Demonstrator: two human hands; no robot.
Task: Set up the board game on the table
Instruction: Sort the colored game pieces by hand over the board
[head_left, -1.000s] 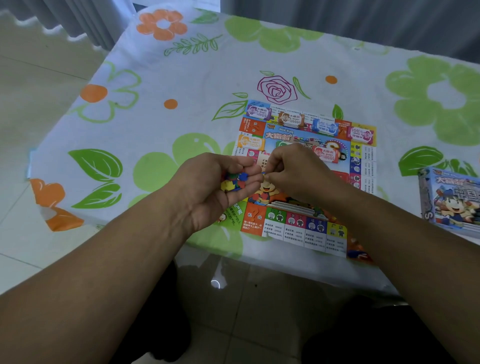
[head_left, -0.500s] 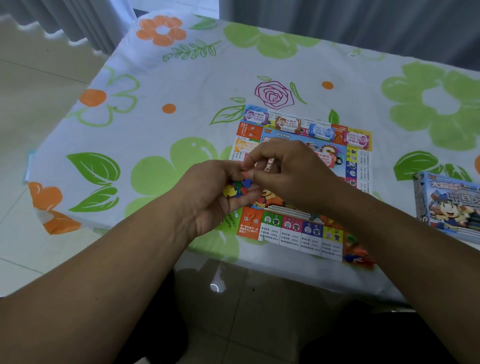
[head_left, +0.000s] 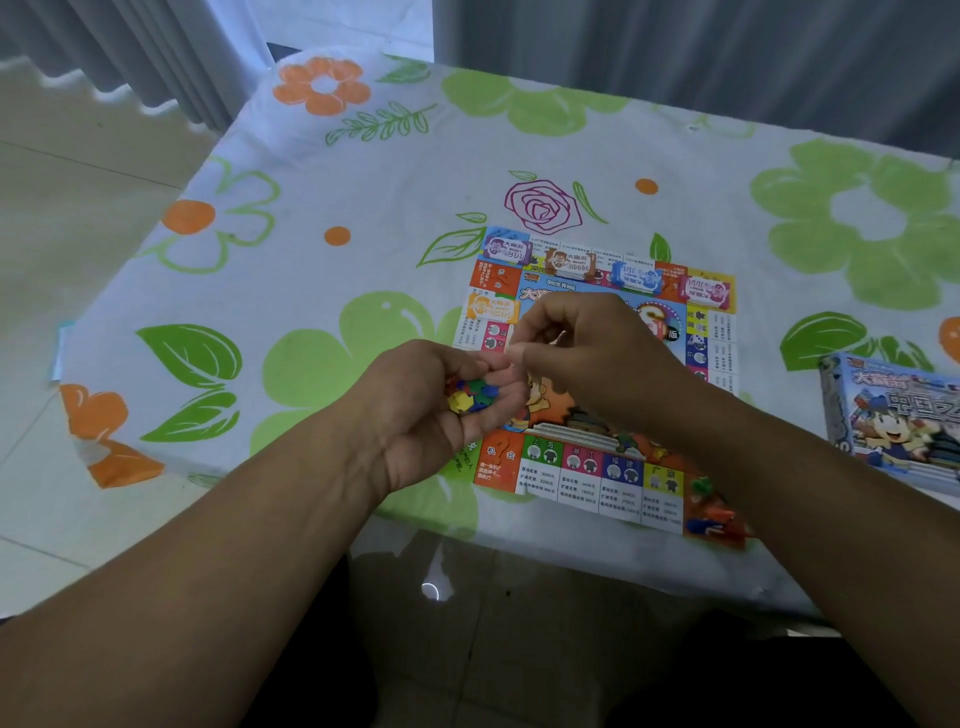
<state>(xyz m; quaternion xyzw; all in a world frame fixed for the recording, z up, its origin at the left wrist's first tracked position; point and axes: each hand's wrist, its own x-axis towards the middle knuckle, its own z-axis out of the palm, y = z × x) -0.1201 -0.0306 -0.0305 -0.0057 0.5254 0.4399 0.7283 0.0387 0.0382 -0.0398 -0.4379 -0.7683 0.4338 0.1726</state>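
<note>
A colourful paper game board (head_left: 576, 473) lies flat near the table's front edge. Stacks of play money (head_left: 639, 275) sit along its far side. My left hand (head_left: 431, 410) is cupped over the board's left edge and holds several small plastic pieces (head_left: 470, 397), yellow, green, blue and red. My right hand (head_left: 582, 353) hovers over the board's middle with fingers curled, fingertips meeting those of my left hand; something small and pale seems pinched in it. A few loose pieces (head_left: 709, 509) lie on the board's near right corner.
The game box (head_left: 893, 415) lies at the right edge of the table. A floral tablecloth (head_left: 322, 270) covers the table. Grey curtains hang behind, and tiled floor lies to the left.
My right hand has risen a little from my left palm and moved slightly away over the board. My left hand still cups the pieces in about the same place.
</note>
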